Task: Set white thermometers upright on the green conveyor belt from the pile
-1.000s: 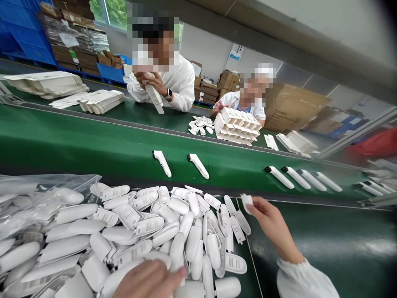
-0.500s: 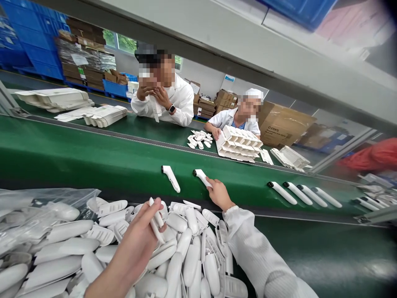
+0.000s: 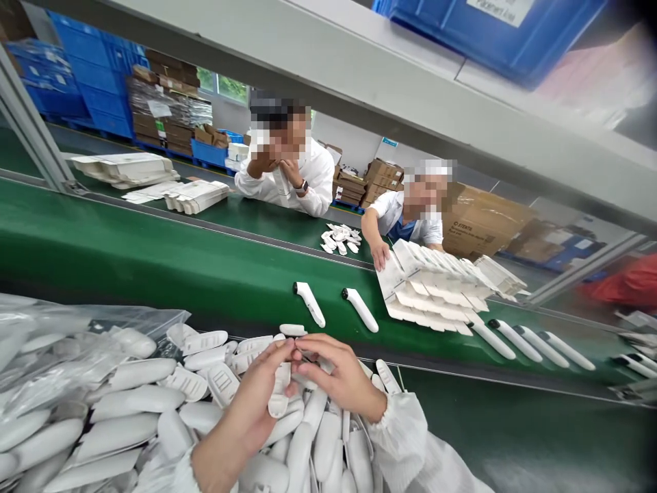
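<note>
My left hand [image 3: 251,387] is closed around white plastic covers [image 3: 278,397], held above a heap of similar pieces. My right hand [image 3: 336,373] meets it from the right, its curved fingers at the top of the held pieces; the contact is partly hidden. Just beyond my hands, on the green belt, lie two white handheld thermometers with black tips, a left thermometer [image 3: 308,305] and a right thermometer [image 3: 360,310]. Beneath and around my hands spreads the heap of white plastic covers [image 3: 128,404].
A clear plastic bag [image 3: 138,318] lies over the heap's left side. Several more thermometers [image 3: 516,340] rest on the belt [image 3: 154,253] at right. Across it, one person handles a block of white cartons [image 3: 431,294]; another holds a white piece. A grey beam [image 3: 328,89] crosses overhead.
My right hand has let go of the right thermometer and come back to my left hand. The co-worker's carton block has tilted and spread rightward over the belt. The view has shifted slightly.
</note>
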A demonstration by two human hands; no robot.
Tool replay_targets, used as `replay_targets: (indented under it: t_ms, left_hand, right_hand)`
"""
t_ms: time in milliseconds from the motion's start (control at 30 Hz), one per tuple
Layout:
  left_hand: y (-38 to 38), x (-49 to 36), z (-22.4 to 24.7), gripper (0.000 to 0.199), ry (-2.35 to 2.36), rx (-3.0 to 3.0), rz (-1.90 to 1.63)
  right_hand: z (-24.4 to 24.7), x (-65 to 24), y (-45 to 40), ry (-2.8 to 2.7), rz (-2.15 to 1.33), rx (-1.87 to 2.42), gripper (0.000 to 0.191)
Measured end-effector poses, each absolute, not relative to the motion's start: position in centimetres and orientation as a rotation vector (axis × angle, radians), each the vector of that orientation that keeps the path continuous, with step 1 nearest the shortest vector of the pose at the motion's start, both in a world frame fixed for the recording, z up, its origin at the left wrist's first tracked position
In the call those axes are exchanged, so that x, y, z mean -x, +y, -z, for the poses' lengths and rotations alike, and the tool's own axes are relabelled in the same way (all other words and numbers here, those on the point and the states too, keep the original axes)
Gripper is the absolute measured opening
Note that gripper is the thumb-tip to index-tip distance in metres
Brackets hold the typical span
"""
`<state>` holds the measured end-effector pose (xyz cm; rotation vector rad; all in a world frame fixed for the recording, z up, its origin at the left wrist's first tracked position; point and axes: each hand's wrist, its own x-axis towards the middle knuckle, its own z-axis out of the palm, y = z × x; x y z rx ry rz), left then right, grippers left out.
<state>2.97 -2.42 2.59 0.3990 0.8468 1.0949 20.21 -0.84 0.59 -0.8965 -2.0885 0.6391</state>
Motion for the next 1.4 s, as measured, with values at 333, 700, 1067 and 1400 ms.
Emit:
replay_targets:
  t_ms: [333, 700, 1067, 1400]
  left_hand:
    - [-0.4, 0.4, -5.4, 0.024, 1.057, -0.549, -1.267]
    - [-0.2, 0.4, -4.2, 0.047, 1.15, -0.498, -1.076]
    - [-1.1, -0.8, -2.4, 0.055, 1.207, -1.029, -0.862]
    - [-1.8, -1.0, -2.5, 0.056, 1.353, -1.418, -0.661]
  right_hand:
    - [1.0, -22.1, 6.4, -2.424, -0.417, 1.354, 0.029]
    - [0.3, -19.3, 10.8, -2.836, -0.376, 1.238, 0.041]
    - [-4.0, -19.1, -0.1, -1.964, -0.856, 1.021, 0.026]
    - [0.2, -27.6, 4.6, -1.781, -0.734, 1.489, 0.011]
